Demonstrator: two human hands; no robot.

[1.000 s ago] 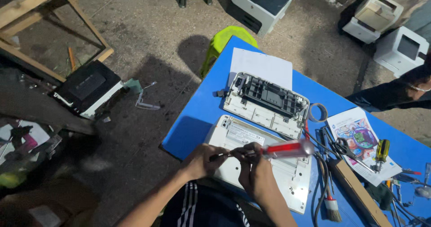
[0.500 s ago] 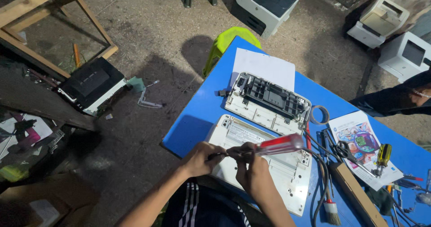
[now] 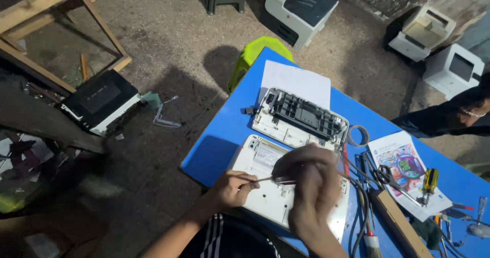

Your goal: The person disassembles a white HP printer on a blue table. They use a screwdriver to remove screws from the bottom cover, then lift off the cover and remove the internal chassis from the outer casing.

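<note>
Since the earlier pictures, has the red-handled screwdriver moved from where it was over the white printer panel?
Yes. The red handle lay out toward the scissors; now it is hidden under the right hand, only the shaft showing.

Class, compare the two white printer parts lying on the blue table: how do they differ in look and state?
The far panel carries a large black insert and lies untouched; the near panel is almost all white, and both hands work over it. The far panel rests partly on a white sheet; the near panel lies straight on the blue table. Both are flat, white plastic and roughly rectangular.

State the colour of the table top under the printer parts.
Bright blue table top, clearest in the head view.
</note>
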